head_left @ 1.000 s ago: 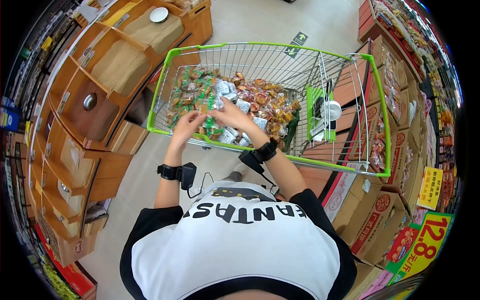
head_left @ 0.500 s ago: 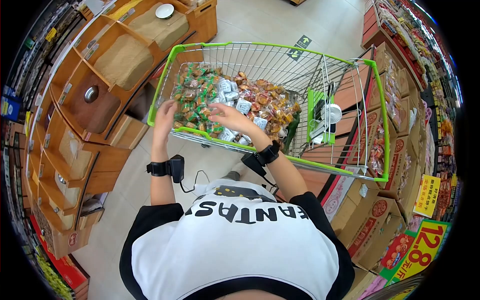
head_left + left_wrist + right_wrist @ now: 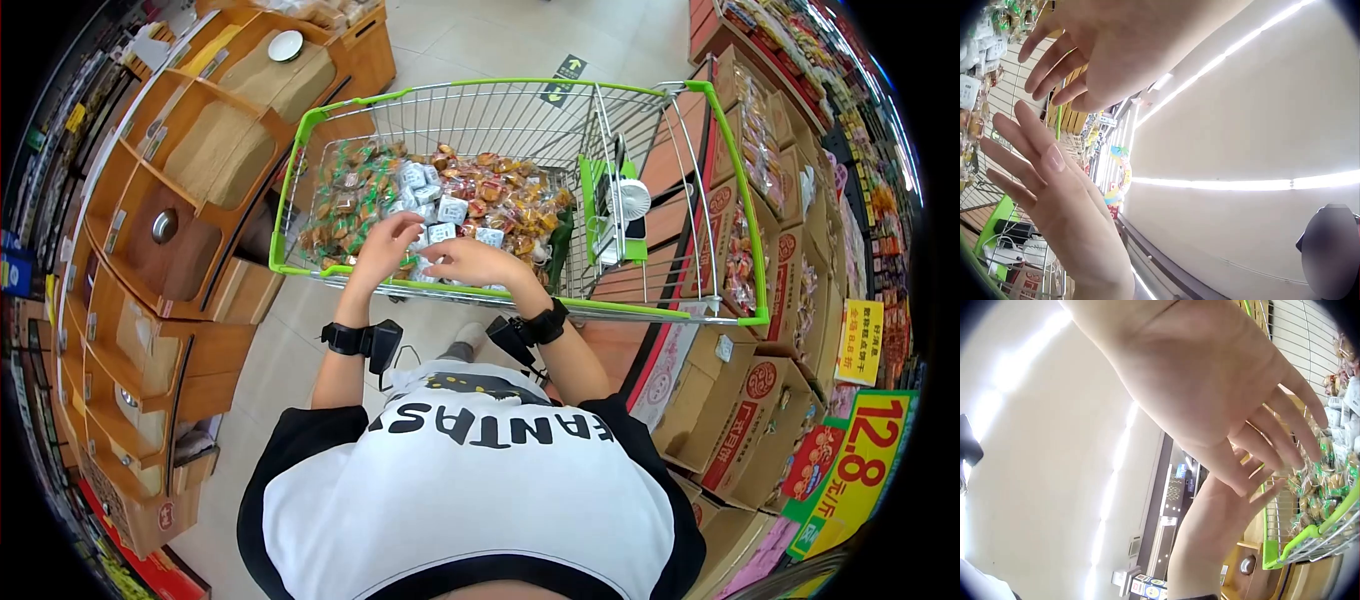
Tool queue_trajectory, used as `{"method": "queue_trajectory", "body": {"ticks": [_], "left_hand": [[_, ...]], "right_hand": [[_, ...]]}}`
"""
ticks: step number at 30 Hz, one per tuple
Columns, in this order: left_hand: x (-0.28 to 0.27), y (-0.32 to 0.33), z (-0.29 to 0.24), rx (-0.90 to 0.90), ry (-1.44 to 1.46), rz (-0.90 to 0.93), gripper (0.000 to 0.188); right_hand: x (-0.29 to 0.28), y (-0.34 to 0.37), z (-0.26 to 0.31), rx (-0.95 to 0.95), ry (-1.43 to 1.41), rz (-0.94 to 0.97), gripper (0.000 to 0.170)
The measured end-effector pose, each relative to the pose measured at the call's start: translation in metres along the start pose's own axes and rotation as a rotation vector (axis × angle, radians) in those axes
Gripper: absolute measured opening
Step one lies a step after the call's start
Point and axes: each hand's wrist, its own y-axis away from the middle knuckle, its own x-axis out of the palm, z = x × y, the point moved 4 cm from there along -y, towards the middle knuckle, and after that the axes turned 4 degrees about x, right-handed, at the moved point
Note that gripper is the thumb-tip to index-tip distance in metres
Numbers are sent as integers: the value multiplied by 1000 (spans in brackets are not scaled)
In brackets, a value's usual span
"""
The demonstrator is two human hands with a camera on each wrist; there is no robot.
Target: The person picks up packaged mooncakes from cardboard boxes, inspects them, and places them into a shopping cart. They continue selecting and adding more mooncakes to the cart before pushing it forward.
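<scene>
My left hand [image 3: 385,250] and right hand [image 3: 478,262] hover side by side over the near rim of a green-edged shopping cart [image 3: 437,290]. Both have loosely bent fingers with nothing between them, as the left wrist view also shows of the left hand [image 3: 1104,50] and the right hand [image 3: 1063,194]. Beneath them the cart carries small wrapped snacks: brown ones in green-marked wrappers [image 3: 345,190] at the left, white packets [image 3: 452,210] in the middle, and orange-brown ones [image 3: 505,185] to the right. Part of the white packets is hidden behind the hands.
A small white fan [image 3: 630,199] sits by the green child-seat panel at the cart's right end. Wooden display bins [image 3: 215,150] curve along the left. Cardboard boxes [image 3: 755,425] line the right, beside a yellow price sign [image 3: 850,470].
Both hands were close together over the snacks, then the left moved away leftward. Now it is back near the right hand, and both are nearer the cart's near rim. The view has shifted slightly.
</scene>
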Motion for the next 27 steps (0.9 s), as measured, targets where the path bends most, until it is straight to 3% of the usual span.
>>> {"method": "queue_trajectory", "body": {"ticks": [4,7,13,18,20,24,27], "left_hand": [[23,-6,-8,-11,-5,77,20],[40,-12,-14,-4,-43,153,20],[82,-23,-41,43,-28,260,20],[120,-30,-62,91,4,315,17],[137,-31,-78,205,82,345,17],[171,-30,-91,171,136,439,16],[198,-29,-103,188,145,558,16]], "right_hand": [[-16,25,2,-73,56,-93,44],[-27,47,-1,76,-43,-70,45],[-43,90,-17,-48,14,-323,41],[-57,131,-23,59,-34,-343,44],[-58,145,-37,61,-97,-373,42],[-67,190,-37,47,-145,-535,42],[-69,221,-46,160,-240,-571,44]]}}
